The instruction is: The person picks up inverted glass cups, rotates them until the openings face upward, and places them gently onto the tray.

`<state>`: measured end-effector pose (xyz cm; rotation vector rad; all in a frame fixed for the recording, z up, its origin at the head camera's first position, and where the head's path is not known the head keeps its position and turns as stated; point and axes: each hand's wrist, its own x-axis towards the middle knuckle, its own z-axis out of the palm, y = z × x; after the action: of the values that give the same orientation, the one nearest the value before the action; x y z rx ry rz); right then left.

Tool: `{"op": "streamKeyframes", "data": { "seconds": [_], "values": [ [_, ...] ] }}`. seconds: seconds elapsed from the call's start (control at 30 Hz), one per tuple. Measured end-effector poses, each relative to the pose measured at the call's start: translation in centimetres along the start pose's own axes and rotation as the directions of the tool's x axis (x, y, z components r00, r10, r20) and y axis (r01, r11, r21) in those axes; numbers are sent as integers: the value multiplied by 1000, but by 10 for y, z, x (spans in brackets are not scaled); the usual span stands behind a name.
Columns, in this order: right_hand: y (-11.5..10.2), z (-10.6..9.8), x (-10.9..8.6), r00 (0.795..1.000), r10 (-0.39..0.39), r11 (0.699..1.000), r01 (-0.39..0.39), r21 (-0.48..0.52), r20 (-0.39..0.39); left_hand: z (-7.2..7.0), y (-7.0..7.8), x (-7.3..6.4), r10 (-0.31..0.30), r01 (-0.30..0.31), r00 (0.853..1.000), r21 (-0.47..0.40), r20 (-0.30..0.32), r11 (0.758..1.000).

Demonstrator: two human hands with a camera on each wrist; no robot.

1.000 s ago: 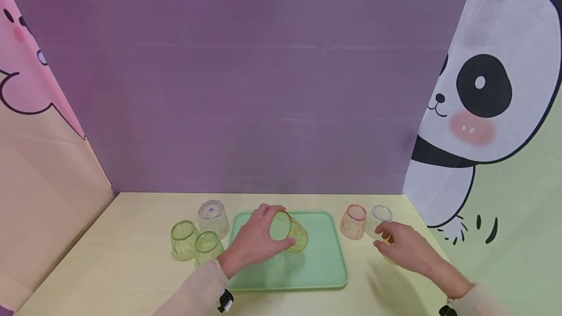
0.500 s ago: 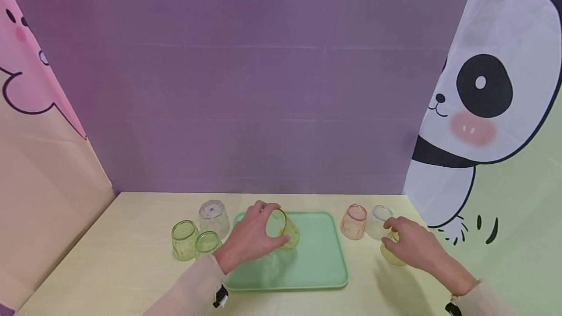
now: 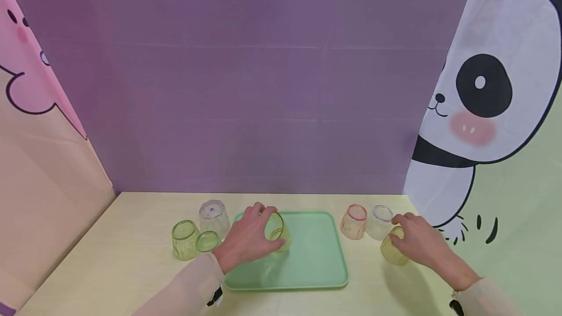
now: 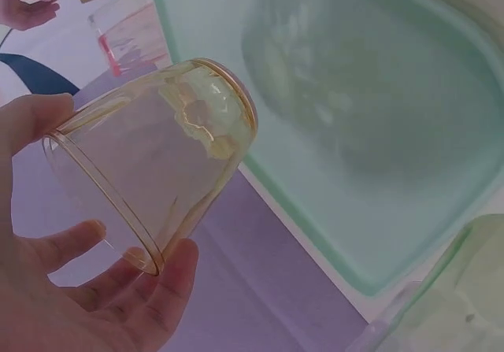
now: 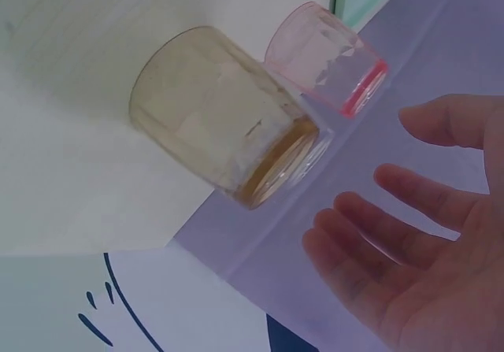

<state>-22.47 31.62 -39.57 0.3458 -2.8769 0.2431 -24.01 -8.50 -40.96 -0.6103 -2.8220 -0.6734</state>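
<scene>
My left hand (image 3: 248, 238) holds a yellow glass (image 4: 165, 147) above the green tray (image 3: 307, 257). The thumb and fingertips grip it around the rim at its upper end, and its other end points down toward the tray. On the right of the table a second yellow glass (image 5: 220, 116) stands with its narrower end up. My right hand (image 3: 419, 240) is over that glass in the head view; in the right wrist view its fingers (image 5: 354, 210) are spread, apart from the glass.
Left of the tray stand two green glasses (image 3: 184, 243) and a clear faceted glass (image 3: 213, 221). A pink glass (image 3: 353, 226) and another clear glass (image 3: 378, 226) are just behind the right-hand yellow one. A purple backdrop (image 3: 263, 111) rises at the table's far edge.
My left hand has shifted slightly left over the tray, and its glass has swung more upright. The right hand has drawn up and to the right, leaving the second yellow glass more exposed.
</scene>
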Motion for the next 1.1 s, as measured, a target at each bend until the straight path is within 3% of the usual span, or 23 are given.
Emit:
{"op": "streamKeyframes", "data": {
  "seconds": [0.43, 1.1],
  "values": [
    [16, 1, -1, 996, 73, 997, -72, -10, 59, -3, -4, 1, -30, 28, 999, 51, 36, 998],
    [23, 19, 7, 994, 79, 996, -82, 30, 80, -10, -10, 9, -96, 87, 991, 85, 95, 993]
  ]
}}
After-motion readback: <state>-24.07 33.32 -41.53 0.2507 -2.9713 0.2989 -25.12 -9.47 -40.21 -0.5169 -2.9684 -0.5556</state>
